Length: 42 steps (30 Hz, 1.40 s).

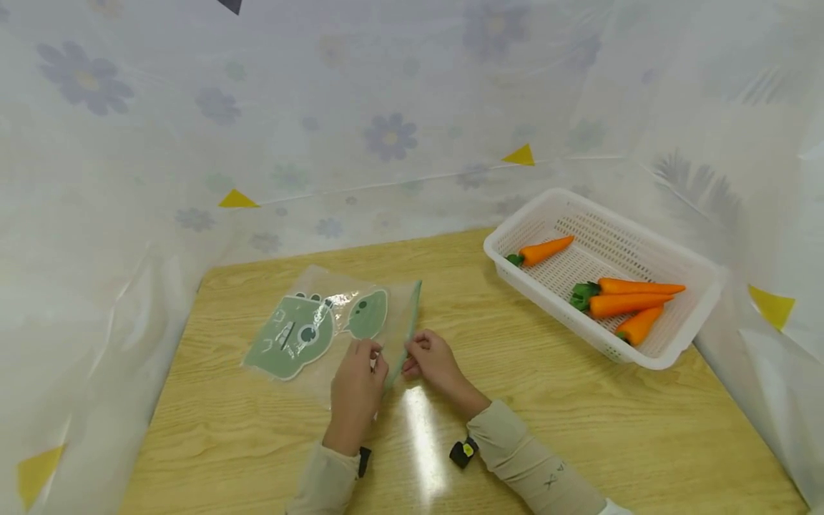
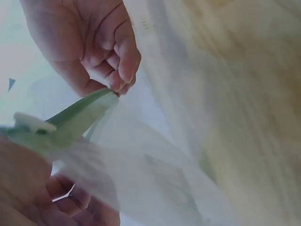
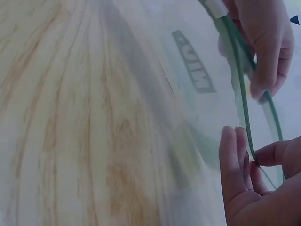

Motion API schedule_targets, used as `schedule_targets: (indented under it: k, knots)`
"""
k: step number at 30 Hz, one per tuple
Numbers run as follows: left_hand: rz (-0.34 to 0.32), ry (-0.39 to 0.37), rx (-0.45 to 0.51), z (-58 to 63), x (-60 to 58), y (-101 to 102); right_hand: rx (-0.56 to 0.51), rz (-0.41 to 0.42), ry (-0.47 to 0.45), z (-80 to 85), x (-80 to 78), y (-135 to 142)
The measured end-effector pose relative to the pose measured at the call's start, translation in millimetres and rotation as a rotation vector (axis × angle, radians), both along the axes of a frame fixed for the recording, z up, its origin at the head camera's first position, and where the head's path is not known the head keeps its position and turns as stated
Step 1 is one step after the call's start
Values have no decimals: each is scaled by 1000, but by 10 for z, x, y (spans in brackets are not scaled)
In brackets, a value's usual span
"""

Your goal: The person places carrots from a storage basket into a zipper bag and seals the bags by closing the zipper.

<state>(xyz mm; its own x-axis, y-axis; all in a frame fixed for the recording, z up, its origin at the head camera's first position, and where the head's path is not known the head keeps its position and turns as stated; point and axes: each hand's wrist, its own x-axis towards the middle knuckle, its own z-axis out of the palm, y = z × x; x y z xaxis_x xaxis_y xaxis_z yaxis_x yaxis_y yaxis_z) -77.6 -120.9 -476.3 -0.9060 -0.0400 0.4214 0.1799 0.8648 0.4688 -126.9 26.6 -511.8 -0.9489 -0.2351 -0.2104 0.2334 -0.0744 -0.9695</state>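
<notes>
A clear slider zip bag [image 1: 335, 309] printed with green cartoon shapes lies on the table, its green-edged mouth [image 3: 240, 89] facing right. In the right wrist view the two green strips of the mouth stand apart. My left hand [image 1: 358, 385] grips the near end of the bag, close to the white slider [image 2: 34, 123]. With thumb and fingertips my right hand [image 1: 436, 361] pinches the green edge on the other side of the mouth. Plastic film covers part of the left fingers in the left wrist view.
A white perforated basket [image 1: 547, 290] stands at the right back of the wooden table [image 1: 225, 443]. Inside it lie several orange carrots [image 1: 627, 304] with green tops. Flower-printed sheeting [image 1: 386, 86] hangs around the table, with yellow triangles on it.
</notes>
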Motion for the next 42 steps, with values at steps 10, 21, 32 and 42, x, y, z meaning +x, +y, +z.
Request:
schedule_targets:
  k: [10, 21, 32, 42]
  knots:
    - [70, 192, -12, 298, 23, -74, 1, -20, 50, 242, 87, 78]
    - [77, 206, 237, 577, 68, -241, 43, -101, 139, 463, 200, 215]
    - [-90, -9, 781, 751, 242, -404, 3, -173, 175, 552, 206, 362]
    - [-197, -222, 1124, 696, 251, -337, -42, -157, 176, 545, 177, 398]
